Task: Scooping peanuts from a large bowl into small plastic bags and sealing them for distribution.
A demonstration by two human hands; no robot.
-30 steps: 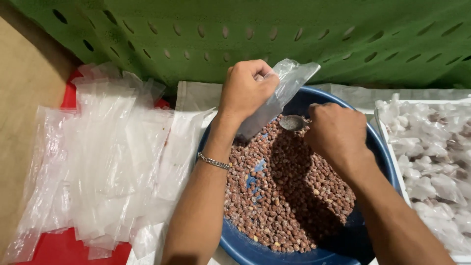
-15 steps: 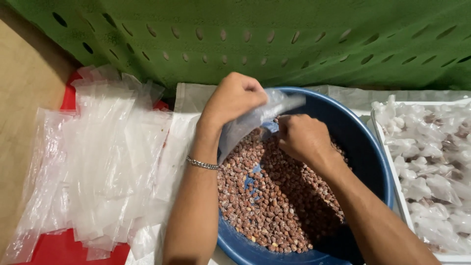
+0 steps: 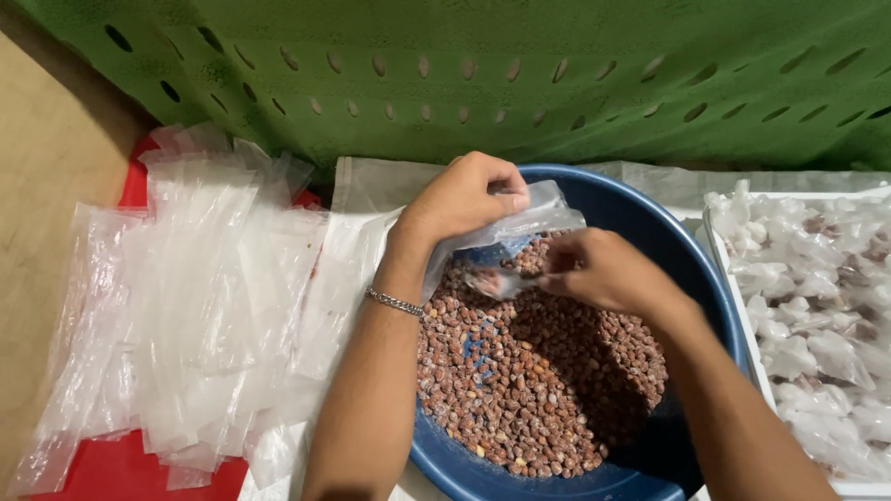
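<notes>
Left hand [image 3: 464,195] grip closed, pinching mouth of small clear plastic bag [image 3: 506,237] over blue basin [image 3: 650,232]. Right hand [image 3: 608,271] grip closed on small spoon [image 3: 492,281], scoop end at bag's opening; bag hangs slanted above nuts. Basin holds reddish-brown coated peanuts [image 3: 529,390]. Silver bracelet [image 3: 394,301] on left wrist. Left of basin: loose pile of empty clear bags [image 3: 195,297] on red surface [image 3: 102,473]. Right: white tray [image 3: 742,306] of filled, tied packets [image 3: 817,306]. Green perforated crate wall [image 3: 510,65] behind.
</notes>
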